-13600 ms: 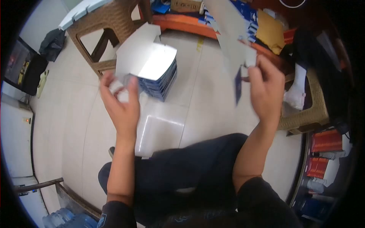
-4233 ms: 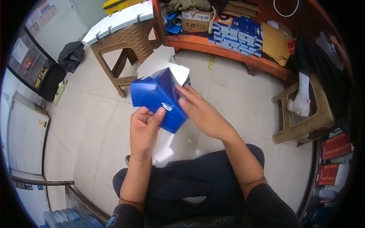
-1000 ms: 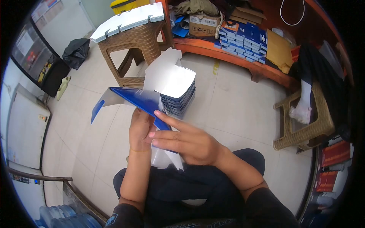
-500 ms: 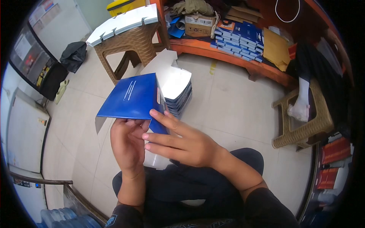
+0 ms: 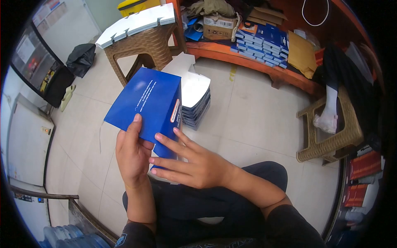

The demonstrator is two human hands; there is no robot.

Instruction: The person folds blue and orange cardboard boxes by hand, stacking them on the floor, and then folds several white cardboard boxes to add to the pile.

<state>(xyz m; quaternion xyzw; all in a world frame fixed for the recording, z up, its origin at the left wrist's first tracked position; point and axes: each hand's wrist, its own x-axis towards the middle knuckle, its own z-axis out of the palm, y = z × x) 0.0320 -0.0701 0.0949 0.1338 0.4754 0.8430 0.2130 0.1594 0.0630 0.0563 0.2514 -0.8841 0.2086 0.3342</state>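
A folded blue card piece with white print and an orange-white label is held up in front of me. My left hand grips its lower left edge, thumb on the printed face, other fingers behind it. My right hand touches the lower right side and bottom flap with spread fingertips. Just beyond the card, a stack of flat sheets with white tops rises from the floor.
A brown stool bears white sheets. Blue boxes and a yellow envelope lie on an orange shelf. At right, another person's foot rests on a second stool.
The card has tilted so more of its printed face and side label show. My left thumb has come onto its front face. My right hand has shifted slightly down and left.
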